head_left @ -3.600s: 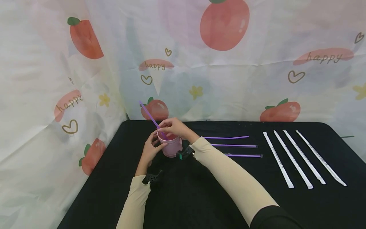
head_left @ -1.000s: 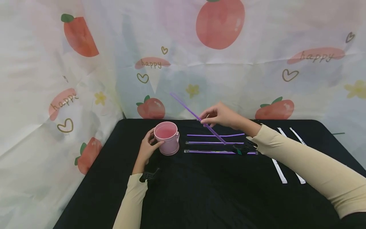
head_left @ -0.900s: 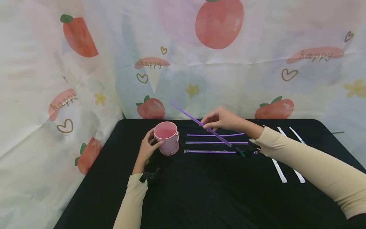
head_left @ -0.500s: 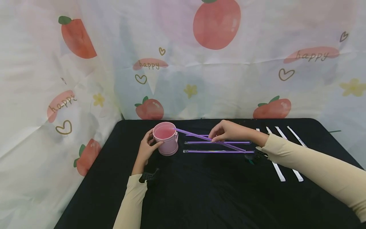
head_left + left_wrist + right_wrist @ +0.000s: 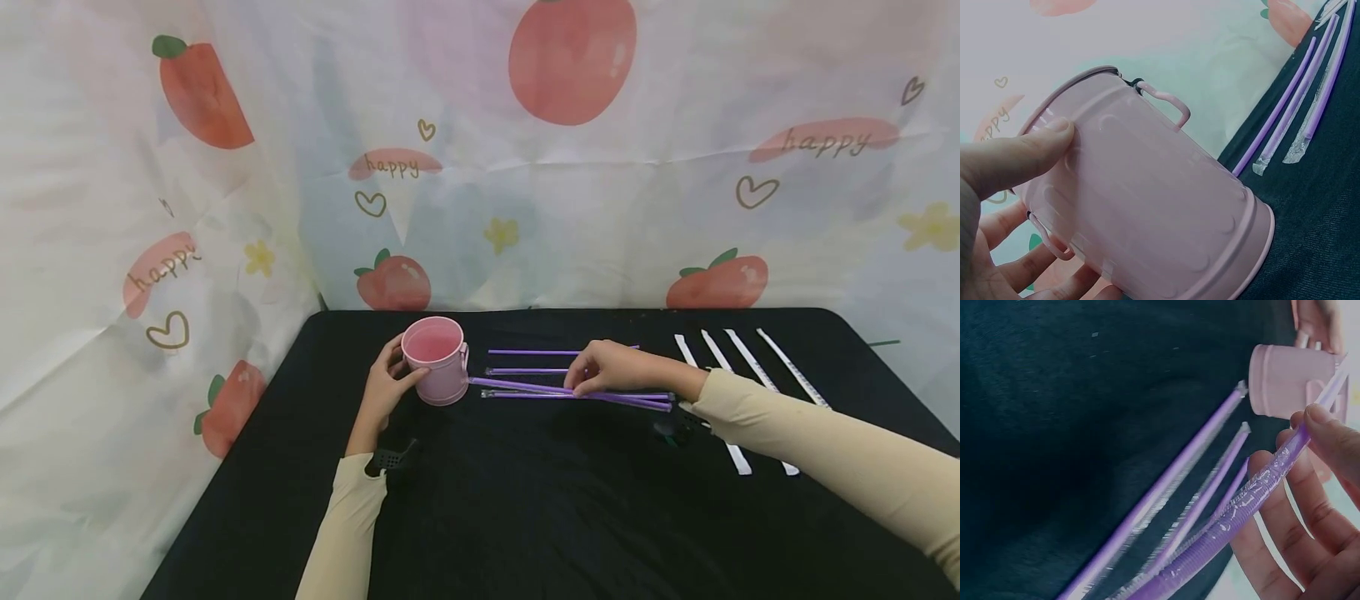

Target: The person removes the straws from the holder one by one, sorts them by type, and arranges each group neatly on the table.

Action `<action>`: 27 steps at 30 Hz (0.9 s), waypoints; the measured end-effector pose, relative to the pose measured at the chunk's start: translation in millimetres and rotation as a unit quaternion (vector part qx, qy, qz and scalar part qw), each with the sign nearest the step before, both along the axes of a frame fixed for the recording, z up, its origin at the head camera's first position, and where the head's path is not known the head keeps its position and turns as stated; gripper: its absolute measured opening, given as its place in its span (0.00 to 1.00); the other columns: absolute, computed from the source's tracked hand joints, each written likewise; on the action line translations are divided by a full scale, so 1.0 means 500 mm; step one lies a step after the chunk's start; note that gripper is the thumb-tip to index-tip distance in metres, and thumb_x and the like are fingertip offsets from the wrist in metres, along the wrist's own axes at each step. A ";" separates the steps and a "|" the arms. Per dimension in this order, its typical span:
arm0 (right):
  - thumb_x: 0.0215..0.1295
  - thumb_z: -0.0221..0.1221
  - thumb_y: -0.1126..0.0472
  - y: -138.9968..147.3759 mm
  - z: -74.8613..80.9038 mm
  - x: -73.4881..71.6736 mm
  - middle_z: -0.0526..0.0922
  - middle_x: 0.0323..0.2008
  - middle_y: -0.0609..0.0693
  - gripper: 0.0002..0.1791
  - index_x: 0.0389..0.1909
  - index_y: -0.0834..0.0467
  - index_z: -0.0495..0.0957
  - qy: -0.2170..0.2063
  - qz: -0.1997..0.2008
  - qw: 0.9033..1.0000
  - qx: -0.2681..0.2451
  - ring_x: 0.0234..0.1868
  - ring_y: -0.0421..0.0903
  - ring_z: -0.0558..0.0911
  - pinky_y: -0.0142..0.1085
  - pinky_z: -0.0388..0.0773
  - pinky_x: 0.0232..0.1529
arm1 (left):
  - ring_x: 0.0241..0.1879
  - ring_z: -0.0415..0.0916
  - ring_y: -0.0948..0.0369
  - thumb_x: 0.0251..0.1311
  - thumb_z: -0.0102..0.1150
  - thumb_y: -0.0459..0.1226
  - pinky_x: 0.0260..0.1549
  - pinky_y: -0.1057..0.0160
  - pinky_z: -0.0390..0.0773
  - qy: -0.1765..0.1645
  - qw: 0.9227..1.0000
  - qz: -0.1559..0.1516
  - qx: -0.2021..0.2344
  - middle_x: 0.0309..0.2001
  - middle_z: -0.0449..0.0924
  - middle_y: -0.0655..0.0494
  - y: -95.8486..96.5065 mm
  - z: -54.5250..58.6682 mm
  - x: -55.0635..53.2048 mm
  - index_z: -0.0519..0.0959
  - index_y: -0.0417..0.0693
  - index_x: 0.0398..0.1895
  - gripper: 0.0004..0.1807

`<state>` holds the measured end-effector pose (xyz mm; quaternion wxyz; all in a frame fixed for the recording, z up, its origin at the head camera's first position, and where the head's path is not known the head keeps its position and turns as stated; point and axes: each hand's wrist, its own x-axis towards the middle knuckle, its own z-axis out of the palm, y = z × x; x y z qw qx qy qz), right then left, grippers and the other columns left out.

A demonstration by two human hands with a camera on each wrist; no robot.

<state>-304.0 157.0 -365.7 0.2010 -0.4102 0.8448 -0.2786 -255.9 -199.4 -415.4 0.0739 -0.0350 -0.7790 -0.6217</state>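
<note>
A small pink bucket stands upright on the black table. My left hand grips its left side, the thumb on the front of the wall in the left wrist view. Between thumb and fingers my right hand pinches a purple straw, which has a ribbed stretch and a clear wrapper. Low over the table, this straw slants across the nearest of three purple straws lying to the right of the bucket. Contact with the table cannot be told. My right hand partly covers the lying straws.
Several white paper-wrapped straws lie slanted on the right side of the black table, partly hidden by my right sleeve. A printed cloth hangs behind and to the left.
My right hand has drawn the purple straw out of the bucket, carried it right and lowered it close to the table. My left hand stays on the bucket.
</note>
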 end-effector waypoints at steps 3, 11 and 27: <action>0.58 0.63 0.62 0.006 -0.018 0.000 0.86 0.30 0.50 0.06 0.34 0.60 0.84 -0.004 -0.006 1.000 0.004 0.28 0.34 0.78 0.27 0.78 0.30 | 0.65 0.61 0.38 0.54 0.64 0.31 0.64 0.40 0.63 -0.002 1.000 0.001 0.000 0.65 0.61 0.35 -0.001 -0.002 0.000 0.57 0.40 0.69 0.39; 0.56 0.63 0.64 0.012 -0.062 0.000 0.85 0.28 0.47 0.04 0.31 0.61 0.84 0.025 0.017 1.000 0.000 0.27 0.30 0.76 0.27 0.77 0.29 | 0.65 0.61 0.39 0.54 0.64 0.31 0.64 0.42 0.63 -0.003 1.000 0.003 0.000 0.66 0.62 0.36 -0.003 0.001 -0.002 0.58 0.41 0.69 0.39; 0.55 0.64 0.65 0.009 -0.101 0.007 0.85 0.26 0.47 0.02 0.29 0.60 0.84 0.024 0.000 1.000 0.014 0.26 0.32 0.78 0.25 0.76 0.27 | 0.65 0.61 0.40 0.54 0.64 0.31 0.65 0.41 0.62 -0.011 1.000 0.002 -0.001 0.66 0.62 0.37 -0.001 0.008 -0.001 0.58 0.42 0.69 0.39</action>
